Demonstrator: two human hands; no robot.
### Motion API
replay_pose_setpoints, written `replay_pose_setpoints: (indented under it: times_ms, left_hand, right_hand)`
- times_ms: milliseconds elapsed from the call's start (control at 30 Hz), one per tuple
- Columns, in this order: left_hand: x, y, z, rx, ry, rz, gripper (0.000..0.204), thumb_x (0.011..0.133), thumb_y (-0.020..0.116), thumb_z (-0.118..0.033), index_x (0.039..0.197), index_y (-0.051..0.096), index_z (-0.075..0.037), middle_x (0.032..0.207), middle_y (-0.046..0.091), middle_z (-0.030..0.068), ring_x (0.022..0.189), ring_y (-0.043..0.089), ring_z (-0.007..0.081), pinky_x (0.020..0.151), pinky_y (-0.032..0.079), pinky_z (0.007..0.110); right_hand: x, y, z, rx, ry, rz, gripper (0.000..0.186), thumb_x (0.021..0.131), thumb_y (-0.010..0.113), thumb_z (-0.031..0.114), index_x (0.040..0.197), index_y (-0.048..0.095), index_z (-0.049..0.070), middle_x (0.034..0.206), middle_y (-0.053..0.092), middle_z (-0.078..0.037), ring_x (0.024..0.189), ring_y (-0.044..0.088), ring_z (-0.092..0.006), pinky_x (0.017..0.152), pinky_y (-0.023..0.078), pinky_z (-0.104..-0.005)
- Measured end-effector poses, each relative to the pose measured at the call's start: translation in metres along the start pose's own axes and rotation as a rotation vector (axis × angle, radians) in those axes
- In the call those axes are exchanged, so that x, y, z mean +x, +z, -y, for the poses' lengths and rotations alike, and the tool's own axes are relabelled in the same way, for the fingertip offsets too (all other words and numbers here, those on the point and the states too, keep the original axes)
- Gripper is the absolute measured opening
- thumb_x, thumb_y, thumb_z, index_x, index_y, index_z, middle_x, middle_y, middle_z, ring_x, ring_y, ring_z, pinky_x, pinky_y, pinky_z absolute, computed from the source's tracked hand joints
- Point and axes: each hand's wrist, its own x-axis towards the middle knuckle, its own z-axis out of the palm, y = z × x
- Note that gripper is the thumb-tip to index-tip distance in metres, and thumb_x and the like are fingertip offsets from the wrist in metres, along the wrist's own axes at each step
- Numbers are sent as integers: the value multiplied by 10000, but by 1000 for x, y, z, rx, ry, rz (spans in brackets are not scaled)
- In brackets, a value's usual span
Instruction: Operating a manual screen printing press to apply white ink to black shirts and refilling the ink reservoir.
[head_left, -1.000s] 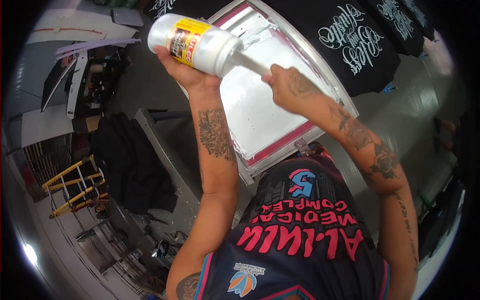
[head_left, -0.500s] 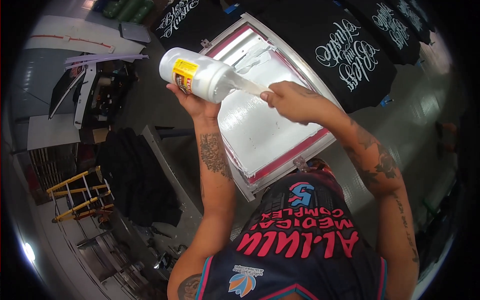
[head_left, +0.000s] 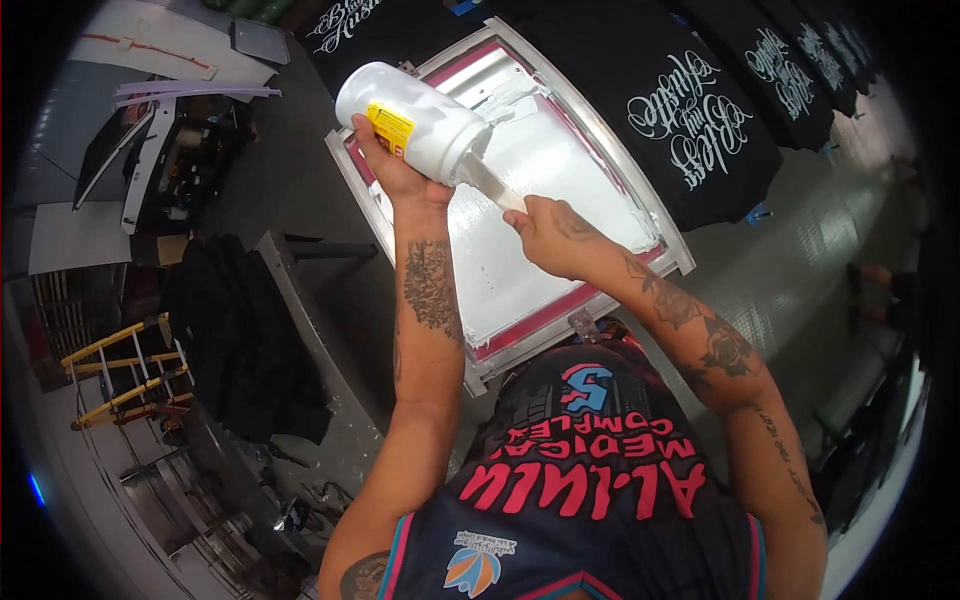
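Observation:
My left hand (head_left: 398, 172) is wrapped round a white plastic jar (head_left: 432, 125) with a yellow label, tilted so its mouth points down to the right. In my right hand (head_left: 555, 235) is a flat, pale spatula (head_left: 492, 183), its far end at the jar's mouth and coated in white ink. Below both hands lies a screen printing frame (head_left: 628, 175) with a metal rim and red-edged mesh. Thick white ink (head_left: 520, 250) covers much of the mesh, with a ridge of it near the far side.
Black shirts (head_left: 690, 110) with white lettering lie on boards at the far right. Dark cloth (head_left: 255, 340) hangs at the left by a grey table edge (head_left: 320, 330). A yellow ladder (head_left: 130, 370) is at far left. Another person's arm (head_left: 875, 275) shows at right.
The jar has tipped further downward and moved slightly right. My right hand with the spatula has come nearer to me and a little left. The view has shifted slightly.

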Motion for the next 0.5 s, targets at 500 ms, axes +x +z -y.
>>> replay_pose_setpoints:
  times_ms: [500]
  left_hand:
    - [-18, -32, -35, -162, -42, 84, 899, 850, 608, -731, 1493, 417, -132, 1476, 502, 124, 1318, 534, 351, 1064, 483, 554]
  right_hand:
    - [25, -41, 20, -61, 82, 161, 423, 1079, 418, 370, 946, 570, -2, 608, 580, -119, 515, 609, -267, 449, 470, -400]
